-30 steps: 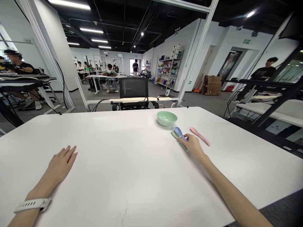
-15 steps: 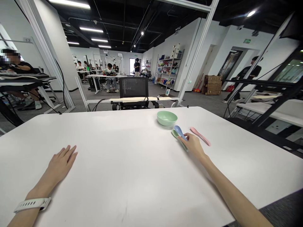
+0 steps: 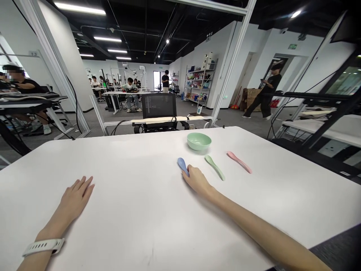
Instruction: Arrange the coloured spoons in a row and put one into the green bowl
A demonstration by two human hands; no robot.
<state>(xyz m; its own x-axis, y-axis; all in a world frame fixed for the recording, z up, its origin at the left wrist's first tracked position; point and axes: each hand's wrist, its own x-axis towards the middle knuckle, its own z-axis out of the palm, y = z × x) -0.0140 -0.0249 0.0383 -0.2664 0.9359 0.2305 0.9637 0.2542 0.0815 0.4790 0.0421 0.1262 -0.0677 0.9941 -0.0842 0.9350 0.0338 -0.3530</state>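
So the blue plastic spoon (image 3: 182, 166) has just slid left, away from the others, and the right hand (image 3: 196, 180) has gone along with it. That hand sits at the spoon's lower end, fingers bunched together against it, with the rounded scoop poking out up and to the left. Honestly, from this head-cam angle I can't tell if it's a real pinch or just fingers pushing it along, since the thumb is hidden. The spoon is flat on the table, or looks that way.

The left hand (image 3: 73, 199) is nowhere near any of this: flat on the white table (image 3: 126, 226), fingers spread, holding nothing, with a white watch band (image 3: 43, 246) on the wrist.

Just right of the blue spoon lies a pale green spoon (image 3: 214, 167), then a pink spoon (image 3: 239, 162), both angled the same way and not touching anything. A mint green bowl (image 3: 199, 141) sits upright near the far edge, above them.

Past the table there's a black mesh office chair (image 3: 159, 107), and a person walking with a phone (image 3: 265, 90) over on the right. Further back, people work at benches, with a metal shelving unit (image 3: 200, 82) against the wall.
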